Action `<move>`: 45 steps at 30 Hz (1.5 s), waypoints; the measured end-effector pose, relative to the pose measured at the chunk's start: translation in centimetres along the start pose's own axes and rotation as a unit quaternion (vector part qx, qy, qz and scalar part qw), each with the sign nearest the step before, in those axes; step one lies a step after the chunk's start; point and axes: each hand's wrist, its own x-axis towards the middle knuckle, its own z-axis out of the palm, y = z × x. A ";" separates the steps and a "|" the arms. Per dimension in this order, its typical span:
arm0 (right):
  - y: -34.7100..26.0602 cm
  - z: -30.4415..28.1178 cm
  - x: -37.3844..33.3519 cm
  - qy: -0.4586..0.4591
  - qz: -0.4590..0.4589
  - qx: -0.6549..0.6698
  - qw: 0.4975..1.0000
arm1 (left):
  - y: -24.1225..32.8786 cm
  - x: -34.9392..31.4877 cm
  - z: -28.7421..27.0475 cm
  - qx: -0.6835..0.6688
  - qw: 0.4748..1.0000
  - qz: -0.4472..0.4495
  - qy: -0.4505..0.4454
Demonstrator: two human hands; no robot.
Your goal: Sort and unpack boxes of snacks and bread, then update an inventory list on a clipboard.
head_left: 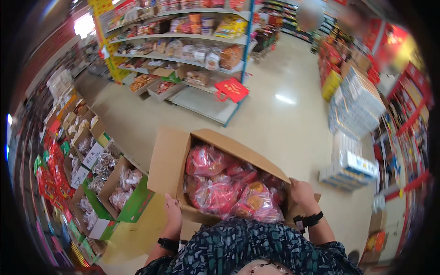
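Observation:
An open cardboard box (172, 156) is held level against my front, its flaps folded outward. Inside lie several clear plastic bags of red-wrapped food (215, 197), and one bag (256, 201) shows round golden-brown pieces. My left hand (173, 211) grips the near left side of the box, the thumb up along the cardboard and the other fingers hidden. At the right end, my right hand (302, 193) is closed on the box's edge. A dark band circles each wrist.
Ahead stands a shelf unit (183, 34) of packaged food, with a red bag (232, 90) over its lowest shelf corner. At left, open cartons (117, 195) hold bagged goods. To the right are stacked wrapped packs (355, 107) and a low white-blue pack (350, 172) on the floor.

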 end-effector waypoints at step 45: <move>-95.1 19.0 105.8 -0.180 -0.513 0.005 0.839 | 24.0 90.4 -2.5 0.094 0.839 -0.037 0.535</move>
